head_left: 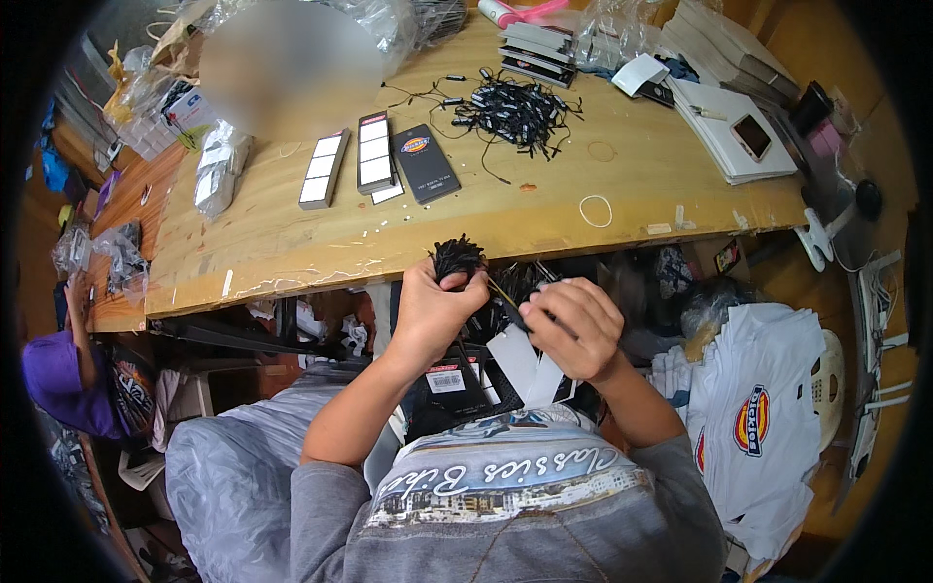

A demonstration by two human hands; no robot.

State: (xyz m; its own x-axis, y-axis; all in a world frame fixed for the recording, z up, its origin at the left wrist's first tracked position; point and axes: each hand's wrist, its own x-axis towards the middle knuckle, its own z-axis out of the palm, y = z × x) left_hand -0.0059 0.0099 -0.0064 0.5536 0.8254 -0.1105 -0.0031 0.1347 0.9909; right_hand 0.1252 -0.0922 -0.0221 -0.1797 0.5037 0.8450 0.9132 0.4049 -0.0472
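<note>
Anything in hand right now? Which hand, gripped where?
Left hand: the black bundle, gripped just below its tufted top. Right hand: can't tell whether it holds anything; its curled fingers hide that.

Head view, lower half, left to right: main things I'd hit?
Another person → large grey plastic bundle → left hand holding a bunch of black strings → right hand → pile of white printed shirts.
</note>
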